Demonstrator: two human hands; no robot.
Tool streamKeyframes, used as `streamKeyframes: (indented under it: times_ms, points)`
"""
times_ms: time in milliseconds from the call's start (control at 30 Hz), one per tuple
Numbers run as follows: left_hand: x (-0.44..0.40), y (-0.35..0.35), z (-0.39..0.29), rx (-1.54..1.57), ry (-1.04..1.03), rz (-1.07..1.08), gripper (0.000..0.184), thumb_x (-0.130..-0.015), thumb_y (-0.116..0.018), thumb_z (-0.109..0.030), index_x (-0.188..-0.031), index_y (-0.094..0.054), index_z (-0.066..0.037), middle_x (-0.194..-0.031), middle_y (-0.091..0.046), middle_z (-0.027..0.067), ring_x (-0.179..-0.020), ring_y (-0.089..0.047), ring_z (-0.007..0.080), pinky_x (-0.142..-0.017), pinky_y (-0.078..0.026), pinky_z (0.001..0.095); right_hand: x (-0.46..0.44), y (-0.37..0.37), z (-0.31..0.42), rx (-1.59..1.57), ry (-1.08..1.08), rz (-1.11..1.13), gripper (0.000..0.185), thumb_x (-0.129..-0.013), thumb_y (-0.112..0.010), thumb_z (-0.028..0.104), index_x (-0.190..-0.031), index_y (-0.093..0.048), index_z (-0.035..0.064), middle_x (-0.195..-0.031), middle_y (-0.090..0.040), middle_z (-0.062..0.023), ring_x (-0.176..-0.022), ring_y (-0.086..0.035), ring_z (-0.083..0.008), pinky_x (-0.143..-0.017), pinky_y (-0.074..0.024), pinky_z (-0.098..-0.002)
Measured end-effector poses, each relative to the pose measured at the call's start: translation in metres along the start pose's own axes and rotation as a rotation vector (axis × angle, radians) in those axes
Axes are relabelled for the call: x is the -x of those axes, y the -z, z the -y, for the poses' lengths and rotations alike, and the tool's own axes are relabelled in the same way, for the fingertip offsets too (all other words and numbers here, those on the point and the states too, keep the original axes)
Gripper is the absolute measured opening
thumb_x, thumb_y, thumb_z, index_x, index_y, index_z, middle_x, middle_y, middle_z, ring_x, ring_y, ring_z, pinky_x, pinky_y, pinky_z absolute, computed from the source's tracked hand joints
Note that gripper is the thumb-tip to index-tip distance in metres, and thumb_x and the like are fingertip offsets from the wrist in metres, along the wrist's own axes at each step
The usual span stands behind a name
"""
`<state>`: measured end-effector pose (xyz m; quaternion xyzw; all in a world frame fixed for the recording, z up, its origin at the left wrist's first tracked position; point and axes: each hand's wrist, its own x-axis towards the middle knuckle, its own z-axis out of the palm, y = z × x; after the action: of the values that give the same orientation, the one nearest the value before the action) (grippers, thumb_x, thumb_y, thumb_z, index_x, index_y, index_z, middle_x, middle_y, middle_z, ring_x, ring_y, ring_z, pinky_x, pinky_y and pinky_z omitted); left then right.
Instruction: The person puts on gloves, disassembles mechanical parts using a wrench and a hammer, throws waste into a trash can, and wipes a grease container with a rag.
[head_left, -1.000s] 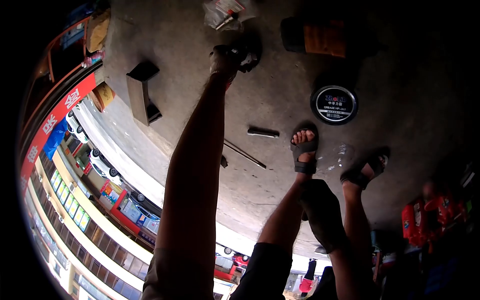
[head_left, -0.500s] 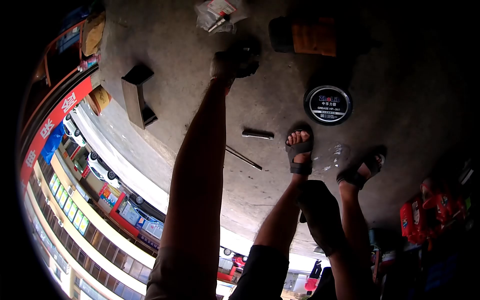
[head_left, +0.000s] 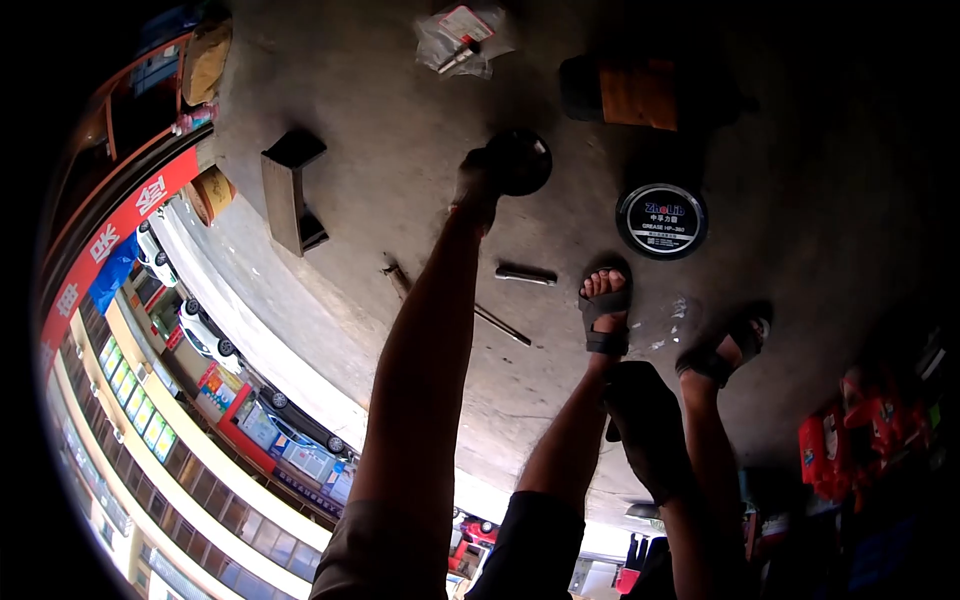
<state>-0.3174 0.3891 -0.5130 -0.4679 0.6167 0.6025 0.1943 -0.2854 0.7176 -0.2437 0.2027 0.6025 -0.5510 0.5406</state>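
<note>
My left hand (head_left: 477,190), in a glove with an orange-edged cuff, is closed on the edge of a dark round object (head_left: 522,162) with a small pale spot. What kind of part it is cannot be made out. Above it lies a clear plastic bag (head_left: 465,40) with a metal socket-like piece (head_left: 459,57) on it. My right hand (head_left: 648,425), in a dark glove, hangs in front of my legs; its fingers are lost in shadow and nothing shows in it. Near my foot lies a short metal bar (head_left: 526,274).
A black grease tub lid (head_left: 662,221) faces up at the right. An open metal channel (head_left: 284,205) lies left, a brown block (head_left: 638,93) at top. A thin rod (head_left: 503,326) and a rusty tool (head_left: 397,278) lie by my left arm. Red items (head_left: 825,450) stand lower right.
The dark round object in my left hand has turned to show a rounder face and moved down and right. The scene has shifted slightly right, and the rusty tool has come into view.
</note>
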Motion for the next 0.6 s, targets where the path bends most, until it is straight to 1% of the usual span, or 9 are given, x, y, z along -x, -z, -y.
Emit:
streamKeyframes:
  times_ms: [67,133,200,233,333,400,500,533,600]
  points:
    - [0.024,-0.006,-0.002,0.079,0.057,0.066,0.046,-0.080,-0.071,-0.025,-0.115,-0.057,0.001,-0.099,-0.064,0.0057,-0.089,-0.059,0.0124,-0.073,-0.047,0.0277,0.002,0.000,-0.015,0.044,0.018,0.007,0.011,-0.087,-0.058,0.010,-0.090,-0.056,0.0001,-0.093,-0.060,-0.0146,-0.086,-0.060,-0.0293,-0.072,-0.0493,-0.0340]
    - [0.045,-0.011,-0.007,0.083,0.042,0.100,0.038,-0.080,-0.070,-0.026,-0.106,-0.062,0.000,-0.093,-0.065,0.0045,-0.084,-0.060,0.0116,-0.071,-0.048,0.0274,0.001,0.000,-0.019,0.019,0.013,-0.007,0.014,-0.087,-0.059,0.013,-0.088,-0.055,-0.0005,-0.088,-0.059,-0.0139,-0.079,-0.059,-0.0267,-0.066,-0.0479,-0.0338]
    - [0.069,-0.016,-0.016,0.219,0.019,0.132,0.035,-0.079,-0.071,-0.026,-0.103,-0.064,-0.001,-0.090,-0.066,0.0038,-0.081,-0.061,0.0106,-0.071,-0.048,0.0263,0.000,0.003,-0.012,-0.181,-0.193,0.005,0.017,-0.088,-0.060,0.015,-0.087,-0.055,-0.0002,-0.083,-0.057,-0.0106,-0.075,-0.058,-0.0187,-0.064,-0.0464,-0.0302]
    - [0.081,-0.022,-0.023,0.189,0.025,0.137,0.035,-0.079,-0.071,-0.026,-0.103,-0.064,-0.001,-0.090,-0.067,0.0041,-0.081,-0.062,0.0102,-0.070,-0.049,0.0261,-0.001,0.002,-0.014,-0.194,-0.159,-0.005,0.016,-0.089,-0.060,0.016,-0.087,-0.055,0.0009,-0.078,-0.056,-0.0072,-0.071,-0.056,-0.0133,-0.063,-0.0454,-0.0268]
    - [0.107,-0.031,-0.041,0.045,0.013,0.221,0.035,-0.079,-0.071,-0.026,-0.101,-0.064,0.000,-0.092,-0.068,0.0067,-0.082,-0.063,0.0108,-0.069,-0.050,0.0257,0.001,0.003,-0.019,-0.209,-0.054,-0.040,0.016,-0.089,-0.061,0.016,-0.088,-0.056,0.0013,-0.075,-0.055,-0.0058,-0.068,-0.055,-0.0138,-0.062,-0.0452,-0.0267]
    - [0.133,-0.041,-0.049,0.030,0.068,0.233,0.026,-0.084,-0.066,-0.011,-0.106,-0.057,-0.002,-0.098,-0.064,0.0066,-0.089,-0.063,0.0148,-0.078,-0.052,0.0298,0.003,0.005,-0.016,-0.210,-0.073,-0.055,0.014,-0.090,-0.061,0.015,-0.087,-0.056,0.0026,-0.072,-0.054,-0.0027,-0.064,-0.054,-0.0108,-0.057,-0.0440,-0.0249]
    - [0.155,-0.050,-0.035,0.095,0.100,0.177,0.027,-0.084,-0.065,-0.010,-0.108,-0.056,-0.001,-0.100,-0.063,0.0069,-0.089,-0.062,0.0146,-0.077,-0.052,0.0286,0.010,0.009,-0.010,-0.303,-0.112,-0.084,0.014,-0.091,-0.060,0.016,-0.087,-0.057,0.0032,-0.070,-0.054,-0.0002,-0.057,-0.050,-0.0043,-0.050,-0.0405,-0.0192]
    - [0.164,-0.053,-0.036,0.068,0.134,0.151,0.028,-0.084,-0.066,-0.010,-0.108,-0.055,-0.001,-0.101,-0.063,0.0072,-0.090,-0.062,0.0150,-0.078,-0.052,0.0285,0.012,0.008,-0.013,-0.300,-0.113,-0.088,0.014,-0.091,-0.060,0.016,-0.087,-0.057,0.0032,-0.070,-0.054,-0.0002,-0.057,-0.050,-0.0043,-0.050,-0.0405,-0.0192]
    - [0.183,-0.055,-0.044,0.058,0.058,0.153,0.031,-0.084,-0.066,-0.011,-0.109,-0.054,0.000,-0.102,-0.063,0.0084,-0.092,-0.062,0.0153,-0.078,-0.052,0.0284,0.016,0.008,-0.013,-0.277,-0.037,-0.106,0.019,-0.092,-0.059,0.021,-0.088,-0.057,0.0028,-0.072,-0.056,-0.0005,-0.059,-0.052,-0.0050,-0.051,-0.0414,-0.0197]
